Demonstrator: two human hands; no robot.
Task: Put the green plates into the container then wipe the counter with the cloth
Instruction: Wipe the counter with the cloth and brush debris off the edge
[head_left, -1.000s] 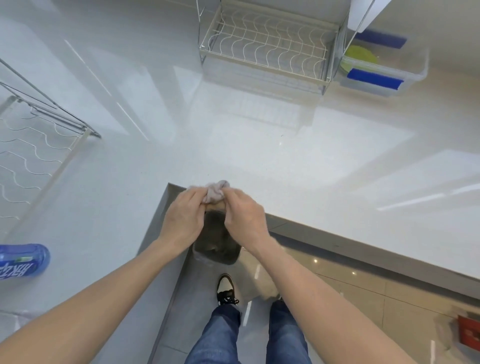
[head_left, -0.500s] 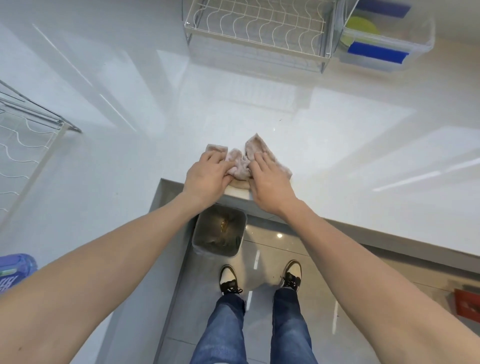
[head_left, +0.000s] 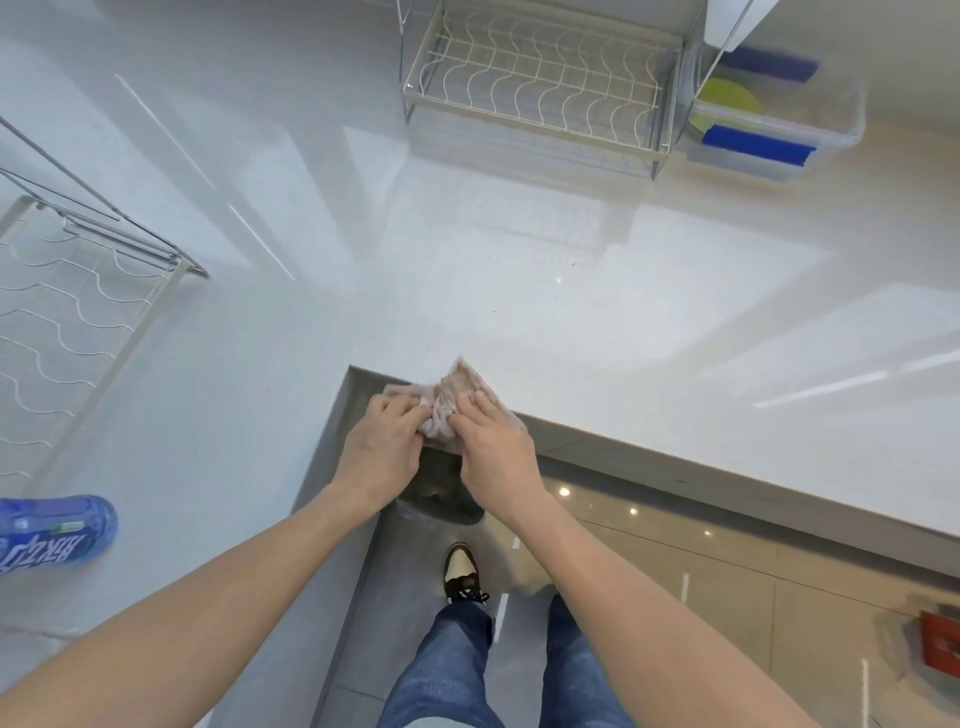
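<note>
A crumpled pinkish-beige cloth (head_left: 451, 400) lies at the inner corner of the white counter (head_left: 519, 291). My left hand (head_left: 383, 447) and my right hand (head_left: 493, 441) both press down on it, fingers bunching the fabric at the counter's edge. Far back right, a clear plastic container (head_left: 826, 130) with blue handles holds a green plate (head_left: 724, 101), seen through its wall.
An empty wire dish rack (head_left: 540, 88) stands at the back beside the container. A second wire rack (head_left: 67, 332) is at the left, and a blue bottle (head_left: 52, 530) lies near the left edge. A dark bin (head_left: 441, 493) sits on the floor below my hands.
Both hands have pulled the cloth back from farther out on the counter to its inner corner edge, above the bin.
</note>
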